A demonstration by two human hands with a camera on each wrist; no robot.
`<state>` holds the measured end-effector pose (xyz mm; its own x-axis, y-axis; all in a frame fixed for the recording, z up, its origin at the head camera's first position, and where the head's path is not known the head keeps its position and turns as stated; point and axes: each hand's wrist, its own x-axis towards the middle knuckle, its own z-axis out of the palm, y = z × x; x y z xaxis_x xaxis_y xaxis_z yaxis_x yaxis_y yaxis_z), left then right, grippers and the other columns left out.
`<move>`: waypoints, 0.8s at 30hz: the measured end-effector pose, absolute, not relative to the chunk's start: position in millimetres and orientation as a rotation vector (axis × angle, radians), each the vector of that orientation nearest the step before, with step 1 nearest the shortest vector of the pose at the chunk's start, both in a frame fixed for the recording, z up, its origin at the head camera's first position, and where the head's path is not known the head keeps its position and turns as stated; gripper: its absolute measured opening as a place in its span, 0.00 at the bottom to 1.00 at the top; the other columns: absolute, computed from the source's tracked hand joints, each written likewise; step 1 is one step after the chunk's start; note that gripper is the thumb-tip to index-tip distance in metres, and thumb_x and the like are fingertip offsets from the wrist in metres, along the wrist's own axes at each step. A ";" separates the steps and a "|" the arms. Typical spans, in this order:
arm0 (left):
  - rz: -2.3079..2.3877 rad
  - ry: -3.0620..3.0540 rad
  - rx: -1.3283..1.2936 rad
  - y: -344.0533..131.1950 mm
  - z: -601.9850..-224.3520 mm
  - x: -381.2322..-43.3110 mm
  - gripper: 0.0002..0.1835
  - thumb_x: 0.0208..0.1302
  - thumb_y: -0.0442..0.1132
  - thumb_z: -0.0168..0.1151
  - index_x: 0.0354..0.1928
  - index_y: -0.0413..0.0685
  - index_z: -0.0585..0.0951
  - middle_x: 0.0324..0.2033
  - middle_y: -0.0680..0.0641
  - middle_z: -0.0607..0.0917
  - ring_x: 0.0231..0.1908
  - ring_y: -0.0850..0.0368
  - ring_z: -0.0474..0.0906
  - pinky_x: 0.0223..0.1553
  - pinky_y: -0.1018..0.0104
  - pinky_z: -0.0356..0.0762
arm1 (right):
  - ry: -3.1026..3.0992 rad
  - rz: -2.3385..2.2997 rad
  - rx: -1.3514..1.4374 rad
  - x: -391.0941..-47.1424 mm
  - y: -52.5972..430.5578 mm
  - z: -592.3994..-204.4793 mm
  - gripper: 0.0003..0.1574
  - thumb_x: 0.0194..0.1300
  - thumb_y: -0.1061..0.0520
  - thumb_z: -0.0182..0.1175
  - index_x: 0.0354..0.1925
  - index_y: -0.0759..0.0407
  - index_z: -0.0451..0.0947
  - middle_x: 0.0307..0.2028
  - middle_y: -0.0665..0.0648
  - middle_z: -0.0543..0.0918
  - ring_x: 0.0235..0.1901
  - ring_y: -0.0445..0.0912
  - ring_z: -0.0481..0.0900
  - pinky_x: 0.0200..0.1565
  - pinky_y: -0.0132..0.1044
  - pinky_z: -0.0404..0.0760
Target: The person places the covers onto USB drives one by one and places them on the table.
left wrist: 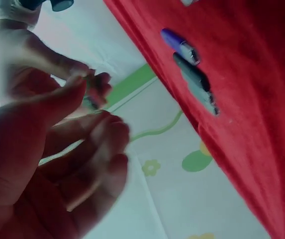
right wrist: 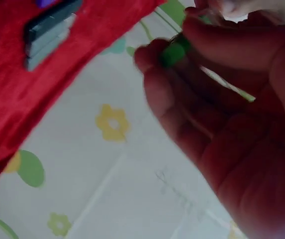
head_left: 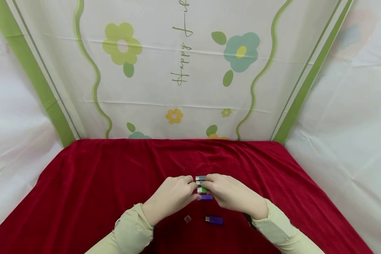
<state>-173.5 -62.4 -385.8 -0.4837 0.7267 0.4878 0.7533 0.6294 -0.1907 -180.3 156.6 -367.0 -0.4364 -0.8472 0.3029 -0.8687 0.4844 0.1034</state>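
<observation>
In the head view my right hand [head_left: 230, 192] pinches a green USB stick [head_left: 204, 190] with a clear, silvery end pointing left. The right wrist view shows the green USB stick [right wrist: 174, 54] between thumb and curled fingers of my right hand [right wrist: 217, 99]. My left hand [head_left: 173, 194] has bent fingers, with thumb and forefinger on either side of that silvery end; I cannot tell whether they grip it. The left hand [left wrist: 57, 149] appears blurred in its wrist view. Just beyond lie two grey USB sticks [head_left: 200, 178], and nearer is a purple USB stick [head_left: 206, 198].
Closer to me lie another purple USB stick [head_left: 215, 220], its metal plug bare, and a small clear cap [head_left: 187, 219]. Everything rests on a wrinkled red cloth [head_left: 130, 162]. A printed white curtain [head_left: 152, 81] stands behind the table, with white fabric at both sides.
</observation>
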 end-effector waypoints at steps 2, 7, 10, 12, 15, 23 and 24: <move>-0.098 -2.402 -1.134 -68.6 -391.2 -172.8 0.15 0.60 0.51 0.71 0.24 0.52 0.79 0.21 0.55 0.71 0.17 0.64 0.65 0.16 0.74 0.64 | -2.453 0.028 1.444 -181.9 154.0 -374.0 0.13 0.56 0.70 0.67 0.28 0.55 0.75 0.25 0.46 0.68 0.22 0.37 0.63 0.25 0.24 0.65; -0.104 -2.509 -1.091 -91.9 -407.6 -170.8 0.16 0.60 0.46 0.70 0.19 0.53 0.75 0.19 0.56 0.66 0.15 0.64 0.60 0.14 0.73 0.59 | -2.452 -0.043 1.466 -180.6 151.1 -390.0 0.14 0.56 0.68 0.68 0.25 0.54 0.75 0.24 0.47 0.66 0.21 0.36 0.61 0.24 0.22 0.64; -0.109 -2.520 -1.088 -101.8 -411.8 -168.4 0.17 0.59 0.44 0.70 0.18 0.53 0.74 0.18 0.56 0.66 0.15 0.64 0.59 0.14 0.73 0.59 | -2.450 -0.083 1.471 -179.7 151.4 -394.9 0.14 0.56 0.68 0.68 0.24 0.54 0.75 0.24 0.47 0.65 0.20 0.36 0.60 0.23 0.23 0.63; -0.116 -2.503 -1.094 -105.3 -410.9 -165.7 0.17 0.59 0.43 0.71 0.18 0.53 0.73 0.18 0.56 0.66 0.15 0.64 0.60 0.14 0.73 0.60 | -2.452 -0.125 1.473 -179.6 151.6 -397.2 0.15 0.55 0.69 0.68 0.23 0.53 0.74 0.23 0.48 0.64 0.18 0.36 0.58 0.20 0.23 0.62; -0.118 -2.472 -1.109 -107.8 -409.6 -163.0 0.17 0.58 0.42 0.71 0.17 0.52 0.73 0.18 0.56 0.66 0.15 0.63 0.60 0.14 0.73 0.61 | -2.459 -0.197 1.475 -179.4 151.2 -400.3 0.16 0.55 0.68 0.68 0.22 0.53 0.74 0.21 0.48 0.65 0.16 0.36 0.59 0.18 0.25 0.62; -0.081 -2.442 -1.152 -108.7 -407.0 -157.5 0.17 0.58 0.42 0.70 0.17 0.52 0.73 0.18 0.55 0.68 0.16 0.61 0.64 0.15 0.71 0.63 | -2.403 -0.300 1.478 -181.0 150.7 -404.0 0.14 0.53 0.64 0.71 0.23 0.52 0.75 0.20 0.48 0.68 0.16 0.38 0.66 0.15 0.28 0.64; -0.078 -2.443 -1.157 -108.7 -406.6 -156.8 0.17 0.58 0.42 0.70 0.18 0.52 0.73 0.18 0.55 0.68 0.16 0.61 0.64 0.15 0.71 0.64 | -2.394 -0.301 1.478 -181.5 150.7 -404.1 0.14 0.53 0.63 0.72 0.22 0.51 0.75 0.20 0.47 0.68 0.16 0.38 0.67 0.15 0.28 0.64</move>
<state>-156.8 -108.7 -406.6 -0.5570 0.7245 0.4060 0.7489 0.6495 -0.1316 -181.5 150.7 -404.1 -0.4195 -0.8951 0.1513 -0.8297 0.4457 0.3361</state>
